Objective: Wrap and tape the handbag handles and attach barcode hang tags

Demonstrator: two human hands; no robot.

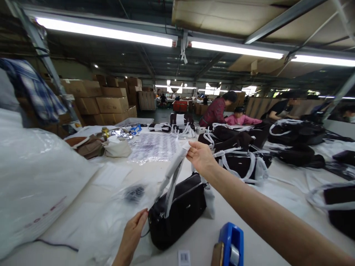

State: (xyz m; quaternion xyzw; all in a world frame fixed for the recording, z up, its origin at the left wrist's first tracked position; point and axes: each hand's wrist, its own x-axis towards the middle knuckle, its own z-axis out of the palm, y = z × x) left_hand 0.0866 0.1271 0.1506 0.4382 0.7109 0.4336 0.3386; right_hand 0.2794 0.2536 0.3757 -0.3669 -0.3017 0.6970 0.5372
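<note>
A black handbag (177, 210) stands on the white table (249, 207) in front of me. Its handle is wrapped in white paper (174, 170) and rises up to the right. My right hand (200, 157) pinches the top of that wrapped handle, arm stretched out over the table. My left hand (133, 231) touches the bag's left end, next to a clear plastic bag (122, 199) lying flat beside it.
A blue tape dispenser (231, 245) sits at the near edge. Several wrapped black bags (244, 162) lie to the right and behind. A big white plastic sack (33, 177) fills the left. Other people (219, 109) work at the far end; cardboard boxes (105, 99) are stacked behind.
</note>
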